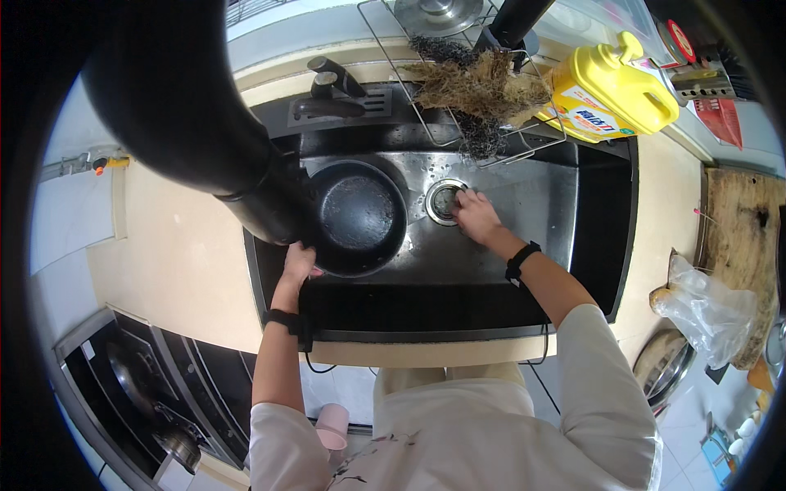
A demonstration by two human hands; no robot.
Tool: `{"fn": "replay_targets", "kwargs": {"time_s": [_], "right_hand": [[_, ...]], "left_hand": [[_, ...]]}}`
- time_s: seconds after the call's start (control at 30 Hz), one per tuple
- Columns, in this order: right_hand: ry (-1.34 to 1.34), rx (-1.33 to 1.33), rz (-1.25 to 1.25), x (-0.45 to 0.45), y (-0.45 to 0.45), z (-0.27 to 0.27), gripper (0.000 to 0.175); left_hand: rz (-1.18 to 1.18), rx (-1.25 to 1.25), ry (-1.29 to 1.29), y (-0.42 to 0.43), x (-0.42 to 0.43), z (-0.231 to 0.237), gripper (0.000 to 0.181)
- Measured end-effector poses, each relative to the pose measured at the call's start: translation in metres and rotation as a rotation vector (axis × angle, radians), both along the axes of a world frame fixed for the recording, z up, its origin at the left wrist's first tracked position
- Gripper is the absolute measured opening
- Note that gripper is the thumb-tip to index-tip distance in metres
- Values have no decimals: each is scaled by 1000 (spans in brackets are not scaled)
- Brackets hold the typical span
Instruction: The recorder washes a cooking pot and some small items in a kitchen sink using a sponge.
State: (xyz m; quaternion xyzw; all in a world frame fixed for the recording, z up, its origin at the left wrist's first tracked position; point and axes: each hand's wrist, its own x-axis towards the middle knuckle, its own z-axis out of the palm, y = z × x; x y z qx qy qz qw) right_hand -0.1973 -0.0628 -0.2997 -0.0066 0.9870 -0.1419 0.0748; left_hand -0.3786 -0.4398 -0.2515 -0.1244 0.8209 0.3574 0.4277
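A round black frying pan (358, 212) lies in the left part of a dark metal sink (534, 215). My left hand (299, 261) is at the pan's lower left rim, fingers curled; a bit of something pink shows at the fingertips. Whether it grips the pan cannot be told, as a large black object in front covers part of that side. My right hand (473, 212) reaches to the round drain (443, 202), its fingertips over the strainer's right edge. What the fingers hold there is hidden. Behind the pan is the black faucet (328, 107).
A wire rack (424, 126) with brown fibrous scrubbers (485, 86) and dark mesh overhangs the sink's back edge. Beside it a yellow detergent jug (608, 92) leans. A wooden board (740, 227) and a clear plastic bag (706, 307) lie at the right. The large black object (184, 110) hides the upper left.
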Motion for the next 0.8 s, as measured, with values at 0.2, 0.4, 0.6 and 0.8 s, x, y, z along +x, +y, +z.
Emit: {"fn": "replay_targets", "kwargs": {"time_s": [0.2, 0.4, 0.6, 0.8], "right_hand": [[12, 119, 74, -13, -1, -14, 10], [62, -19, 1, -19, 3, -8, 14], [-43, -156, -98, -23, 12, 21, 13], [146, -304, -370, 7, 41, 48, 8]], "left_hand": [[-18, -19, 28, -5, -2, -3, 54], [-1, -1, 78, -4, 2, -5, 51], [-17, -9, 55, -2, 1, -5, 51], [-10, 6, 128, 1, 6, 2, 55]]}}
